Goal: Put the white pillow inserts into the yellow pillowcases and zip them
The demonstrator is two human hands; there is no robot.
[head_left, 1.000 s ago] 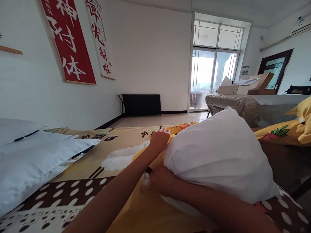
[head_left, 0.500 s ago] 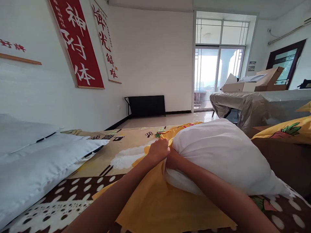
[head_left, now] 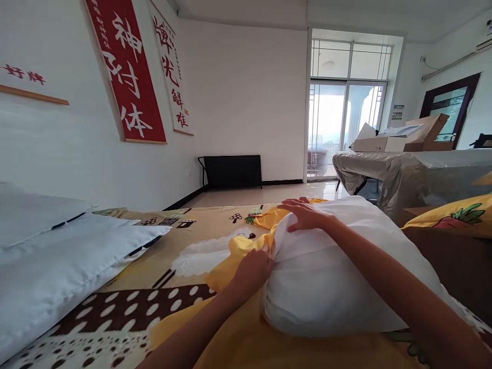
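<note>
A plump white pillow (head_left: 338, 277) lies in front of me, its left end partly inside a yellow pillowcase (head_left: 240, 248). My left hand (head_left: 253, 269) is closed on the edge of the pillowcase, at the pillow's left end. On the far upper corner of the pillow rests my right hand (head_left: 305, 212), fingers stretched out over the white cloth and the yellow fabric. More of the yellow case spreads flat beneath the pillow toward me.
Other white pillows (head_left: 77, 266) are stacked at the left on the patterned blanket (head_left: 142, 307). To the right, a yellow cushion (head_left: 453, 215) sits on a brown box (head_left: 453, 261). Behind, a plastic-covered table (head_left: 400, 171) carries an open carton (head_left: 378, 143).
My right hand has come out from beside the left and moved up and right onto the pillow's top. The left hand has shifted slightly down, still gripping the pillowcase.
</note>
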